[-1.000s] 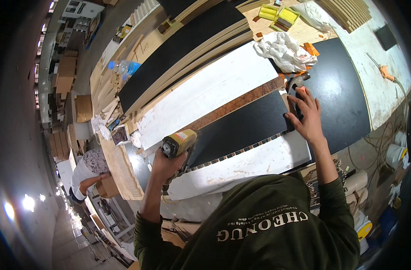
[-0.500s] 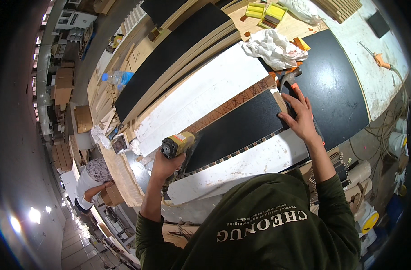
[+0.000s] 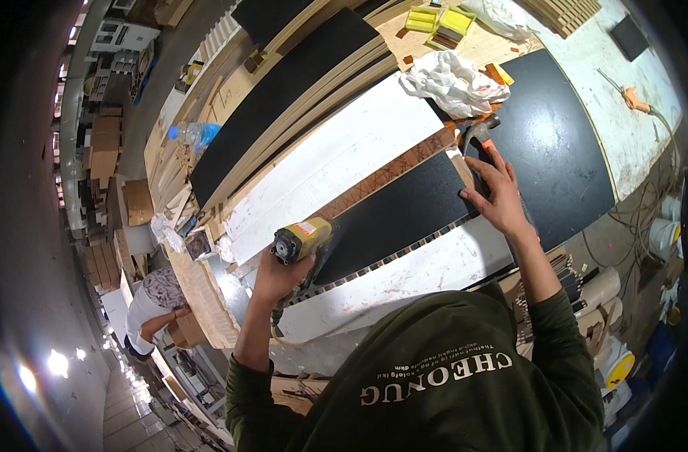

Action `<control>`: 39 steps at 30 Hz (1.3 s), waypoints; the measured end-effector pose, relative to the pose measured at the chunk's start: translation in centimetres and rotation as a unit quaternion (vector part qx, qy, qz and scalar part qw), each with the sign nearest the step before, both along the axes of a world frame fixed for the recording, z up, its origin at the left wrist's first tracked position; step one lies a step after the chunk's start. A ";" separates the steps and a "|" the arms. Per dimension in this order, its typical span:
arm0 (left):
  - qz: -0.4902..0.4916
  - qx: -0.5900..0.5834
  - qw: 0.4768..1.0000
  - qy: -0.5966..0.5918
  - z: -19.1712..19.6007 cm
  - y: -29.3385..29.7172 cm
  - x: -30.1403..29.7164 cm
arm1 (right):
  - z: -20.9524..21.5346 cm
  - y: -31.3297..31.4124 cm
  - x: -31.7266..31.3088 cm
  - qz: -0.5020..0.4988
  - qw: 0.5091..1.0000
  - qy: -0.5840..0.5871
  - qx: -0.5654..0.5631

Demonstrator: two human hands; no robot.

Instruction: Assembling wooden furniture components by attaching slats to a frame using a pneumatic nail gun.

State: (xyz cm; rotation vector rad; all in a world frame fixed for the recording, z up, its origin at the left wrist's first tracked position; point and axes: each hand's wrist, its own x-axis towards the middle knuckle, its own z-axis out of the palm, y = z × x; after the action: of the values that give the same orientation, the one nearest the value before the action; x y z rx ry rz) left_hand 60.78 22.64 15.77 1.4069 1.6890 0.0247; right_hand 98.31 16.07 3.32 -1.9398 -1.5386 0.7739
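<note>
Your left hand (image 3: 280, 277) has its fingers wrapped tight around a yellow power tool (image 3: 305, 239), and its nose rests on the near end of the long flat black board (image 3: 395, 218), so it looks ready to work there. Your right hand (image 3: 500, 197) lies on the far end with fingers spread flat, likely to stop the board sliding on the white desk (image 3: 427, 271).
</note>
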 end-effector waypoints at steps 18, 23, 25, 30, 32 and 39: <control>-0.048 0.016 0.998 0.022 0.3 0.8 2.4 | -1.2 -0.2 0.4 0.011 1.000 0.022 0.006; -0.061 0.004 0.997 0.039 -0.2 1.3 3.0 | -1.6 -0.3 0.3 0.012 0.999 0.018 0.045; -0.055 0.004 0.997 0.047 -0.5 1.3 3.0 | -1.5 -0.3 0.3 0.010 0.999 0.020 0.045; -0.077 0.016 0.995 0.062 -0.5 1.4 3.2 | -1.5 -0.3 0.4 0.009 0.999 0.020 0.046; -0.083 0.004 0.994 0.068 -0.2 1.5 3.3 | -1.5 -0.2 0.5 0.018 0.999 0.019 0.038; -0.101 0.013 0.994 0.033 0.1 1.7 4.8 | -2.0 -0.4 0.5 0.015 0.999 0.032 0.028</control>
State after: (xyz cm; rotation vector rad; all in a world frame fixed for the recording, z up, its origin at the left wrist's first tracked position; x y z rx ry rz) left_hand 65.62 24.36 15.89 1.6090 1.5962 -0.1152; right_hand 98.86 15.68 1.35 -1.8377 -1.5379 0.7886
